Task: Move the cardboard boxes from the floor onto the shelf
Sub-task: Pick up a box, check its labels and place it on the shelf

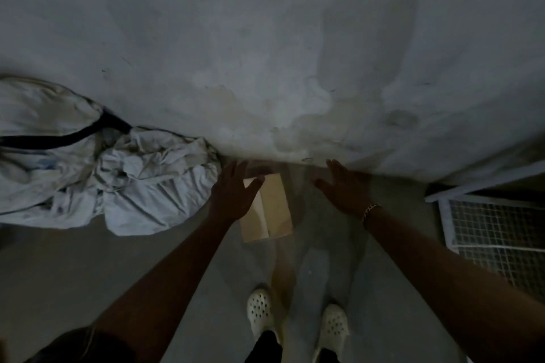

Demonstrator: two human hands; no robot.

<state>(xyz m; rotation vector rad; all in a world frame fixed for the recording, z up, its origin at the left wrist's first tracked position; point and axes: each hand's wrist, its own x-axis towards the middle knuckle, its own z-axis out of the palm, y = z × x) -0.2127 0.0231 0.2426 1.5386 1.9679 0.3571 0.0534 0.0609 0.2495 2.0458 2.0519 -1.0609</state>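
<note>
No readable text, label, brand, number or sign. Top face of cardboard box (pixel 274 209) plain, dim and blurred. White shoes (pixel 259 308) without legible marking.

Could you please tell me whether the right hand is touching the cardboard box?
No, the right hand hovers open, fingers straight, to the right of the cardboard box, with a visible gap between them.
</note>
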